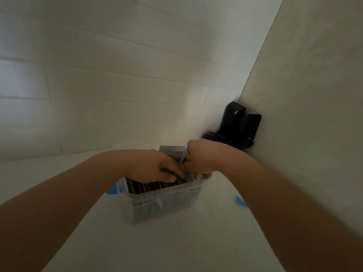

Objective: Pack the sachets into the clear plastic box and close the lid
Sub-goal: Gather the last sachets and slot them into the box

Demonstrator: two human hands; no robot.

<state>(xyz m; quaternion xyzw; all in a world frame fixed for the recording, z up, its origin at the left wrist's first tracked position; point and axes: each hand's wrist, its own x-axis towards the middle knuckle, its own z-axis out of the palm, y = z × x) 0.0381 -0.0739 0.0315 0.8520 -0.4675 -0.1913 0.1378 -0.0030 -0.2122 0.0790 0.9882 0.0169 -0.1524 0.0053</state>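
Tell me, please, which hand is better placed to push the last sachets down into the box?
Right hand: it already grips the upright yellow sachets at the clear plastic box's right end.

Two bare forearms, no sleeves, left hand (157, 167), right hand (198, 158)

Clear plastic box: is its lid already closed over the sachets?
No: the clear plastic box is open at the top, with both the left hand and right hand reaching among the sachets.
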